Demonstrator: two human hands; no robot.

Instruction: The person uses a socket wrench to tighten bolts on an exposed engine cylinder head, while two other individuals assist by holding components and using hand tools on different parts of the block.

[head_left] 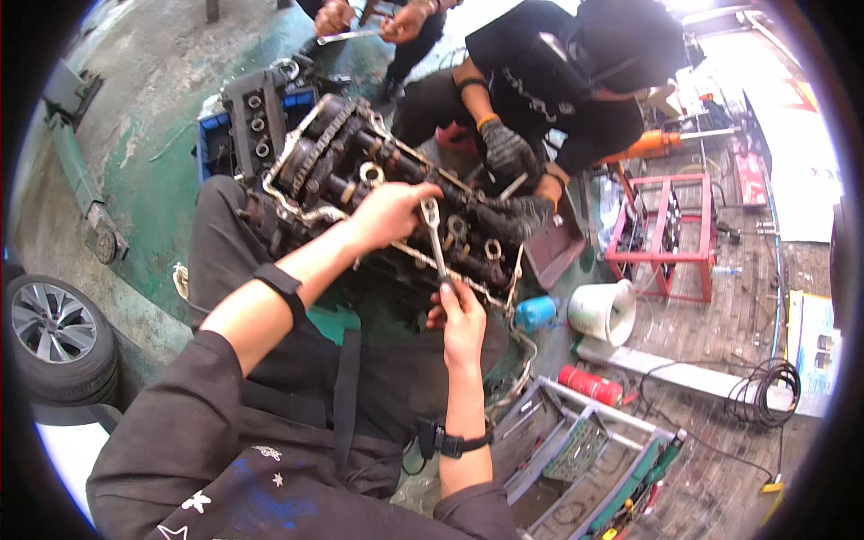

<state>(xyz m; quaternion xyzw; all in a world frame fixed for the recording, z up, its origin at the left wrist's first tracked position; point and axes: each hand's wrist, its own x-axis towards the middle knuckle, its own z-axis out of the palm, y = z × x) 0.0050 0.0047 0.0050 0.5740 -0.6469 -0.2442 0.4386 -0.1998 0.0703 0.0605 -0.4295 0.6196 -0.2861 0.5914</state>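
Our right hand (462,326) is closed around the handle of a ratchet wrench (436,236). Our left hand (391,216) is at its head, over the open engine (317,173); we cannot tell whether it grips. Beyond are a co-worker's gloved hands (510,151); farther, another person holds a spanner (351,36).

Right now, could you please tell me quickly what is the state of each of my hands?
Left hand: at the head of the ratchet wrench; whether it grips cannot be told.
Right hand: closed, holding the ratchet wrench by its handle.
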